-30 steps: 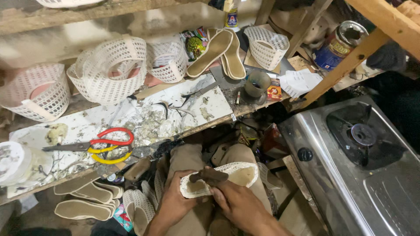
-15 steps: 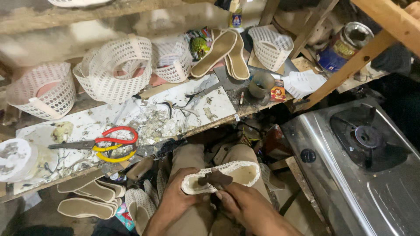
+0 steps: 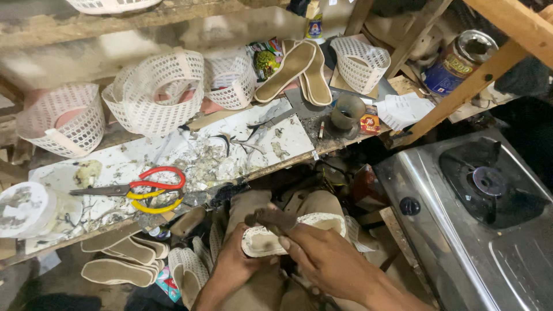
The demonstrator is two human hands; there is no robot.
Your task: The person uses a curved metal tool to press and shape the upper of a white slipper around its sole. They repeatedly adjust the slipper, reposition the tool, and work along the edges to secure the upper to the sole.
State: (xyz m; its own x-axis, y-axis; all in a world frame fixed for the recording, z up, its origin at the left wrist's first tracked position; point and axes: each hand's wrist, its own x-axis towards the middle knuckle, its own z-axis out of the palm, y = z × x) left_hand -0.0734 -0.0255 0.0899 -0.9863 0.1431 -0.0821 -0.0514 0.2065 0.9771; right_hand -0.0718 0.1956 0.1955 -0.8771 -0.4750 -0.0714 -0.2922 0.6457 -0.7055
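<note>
Right hand (image 3: 328, 259) has edged left along the sole; dark tool head now over its heel end. Steel stove (image 3: 461, 230) at right; littered white tabletop (image 3: 173, 167) above the knees. White woven shoe sole (image 3: 294, 230) on lap, left hand (image 3: 239, 262) fingers gripping beneath. Right fingers pinching dark tool (image 3: 271, 219). Red and yellow scissors (image 3: 147, 187) on tabletop.

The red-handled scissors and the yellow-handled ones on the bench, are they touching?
Touching. The head view shows the red-handled scissors lying across the yellow-handled scissors on the white bench, their handle loops overlapping with no gap.

Dim warm light, blurred edges, deep shadows
</note>
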